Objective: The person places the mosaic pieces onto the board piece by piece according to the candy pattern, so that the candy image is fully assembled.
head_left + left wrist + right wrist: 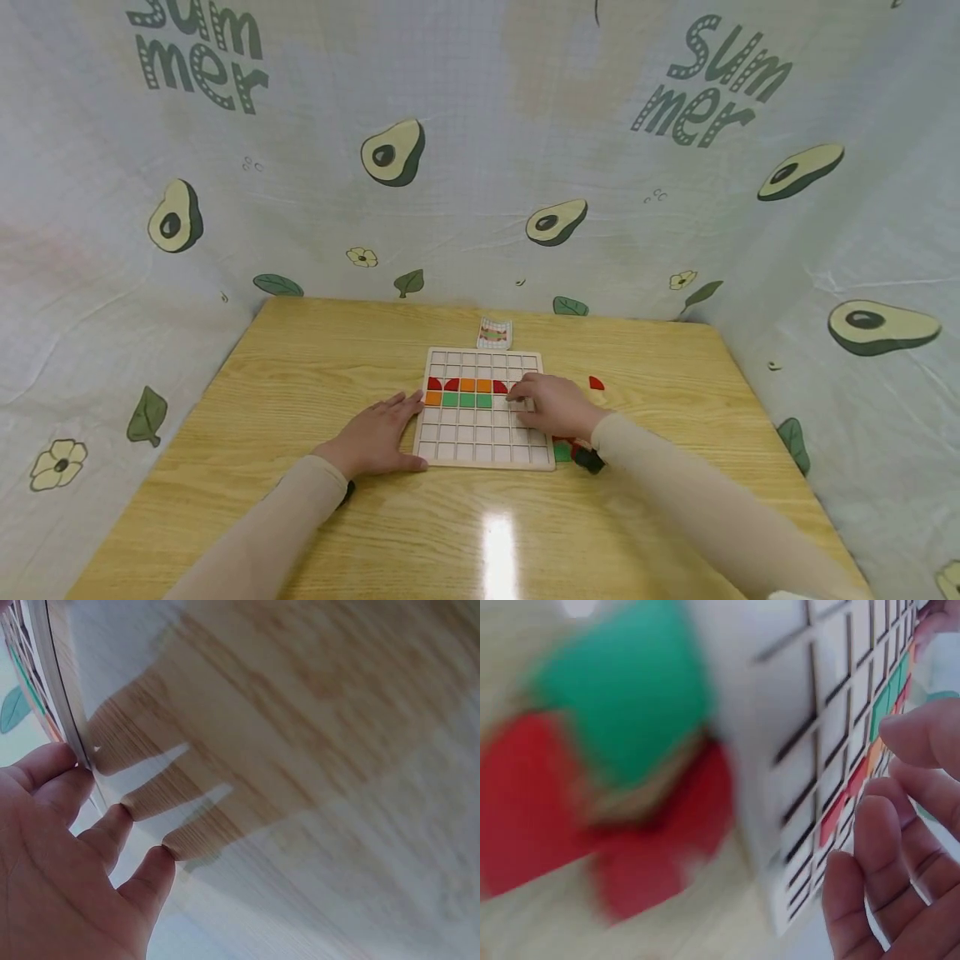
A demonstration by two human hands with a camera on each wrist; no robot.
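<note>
A pale wooden grid board lies on the table. One row holds red quarter-round tiles and orange square tiles. Below it sit an orange tile and several green square tiles. My left hand rests at the board's left side, fingers extended; in the left wrist view its fingertips meet the table and board edge. Over the right part of the board is my right hand, fingers bent loosely and thumb apart. The right wrist view shows no tile between thumb and fingers.
A small pattern card lies behind the board. To the right is a loose red quarter-round tile. Green and red tiles lie in a blurred heap by the board's right edge. A printed cloth hangs around the table.
</note>
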